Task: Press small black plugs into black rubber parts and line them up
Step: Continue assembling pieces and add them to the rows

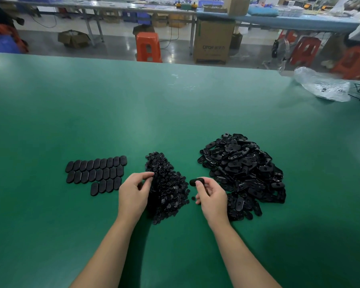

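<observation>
Landmark: the plug pile [166, 186], a heap of small black plugs on the green table [175, 104]; every place below is given from it.
Right hand [211, 196]: held just right of the plug pile, fingers curled, an oval black rubber part [196, 181] pinched at the thumb and fingertips.
Held part, axis: its long axis is seen lying roughly left to right, one rounded end pointed toward the plug pile; whether its socket side is turned up cannot be told.
Left hand [134, 191]: set on the left edge of the plug pile, thumb and forefinger drawn together at the heap; a plug may be caught between them, but this cannot be told, black against black.
Key relation: the held part lies to the right of the left fingertips, with the pile's near half between; the left hand is judged the nearer to the plugs, so the plug is likely to be carried rightward to the part.
Finished rows [98, 173]: three lines of parts laid flat, well left of the plug pile, the nearest row short.
Loose parts heap [243, 173]: right of the plug pile, beyond the right hand.
Plastic bag [322, 84]: far right, well beyond the plug pile.
</observation>
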Motion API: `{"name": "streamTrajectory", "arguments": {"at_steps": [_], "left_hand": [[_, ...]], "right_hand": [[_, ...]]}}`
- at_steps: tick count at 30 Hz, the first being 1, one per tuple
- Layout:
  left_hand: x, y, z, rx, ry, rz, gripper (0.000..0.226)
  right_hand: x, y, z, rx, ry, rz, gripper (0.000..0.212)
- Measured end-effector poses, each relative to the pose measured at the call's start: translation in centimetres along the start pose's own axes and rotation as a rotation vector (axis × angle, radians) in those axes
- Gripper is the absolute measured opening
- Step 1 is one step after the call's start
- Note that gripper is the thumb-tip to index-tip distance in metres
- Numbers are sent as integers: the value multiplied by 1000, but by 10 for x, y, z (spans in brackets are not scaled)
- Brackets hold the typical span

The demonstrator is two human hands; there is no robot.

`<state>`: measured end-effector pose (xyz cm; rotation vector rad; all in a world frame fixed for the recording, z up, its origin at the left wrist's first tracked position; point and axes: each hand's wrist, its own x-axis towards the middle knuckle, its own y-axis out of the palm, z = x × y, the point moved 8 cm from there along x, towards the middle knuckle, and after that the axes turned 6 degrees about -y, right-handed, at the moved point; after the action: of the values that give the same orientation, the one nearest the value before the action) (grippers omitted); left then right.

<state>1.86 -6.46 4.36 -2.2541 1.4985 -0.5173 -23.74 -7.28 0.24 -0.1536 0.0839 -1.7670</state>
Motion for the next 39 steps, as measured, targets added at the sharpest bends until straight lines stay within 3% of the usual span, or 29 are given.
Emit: {"name": "streamTrajectory", "arguments": {"at_steps": [4,9,14,35,39], "left_hand": [[-9,30,-39,-23,48,115,22],[-20,70,-52,-48,-114,239,15],[-21,86,-55,3,-175,258,14],[-11,88,-69,171,-115,249,11],[-6,90,-67,204,-100,321,22]], "right_hand": [[1,2,-3,96,33,-22,20],[1,4,-4,155,48,-15,15],[0,2,-3,105,25,-14,18],[2,3,-6,159,24,17,24],[3,1,-7,191,21,9,22]]}}
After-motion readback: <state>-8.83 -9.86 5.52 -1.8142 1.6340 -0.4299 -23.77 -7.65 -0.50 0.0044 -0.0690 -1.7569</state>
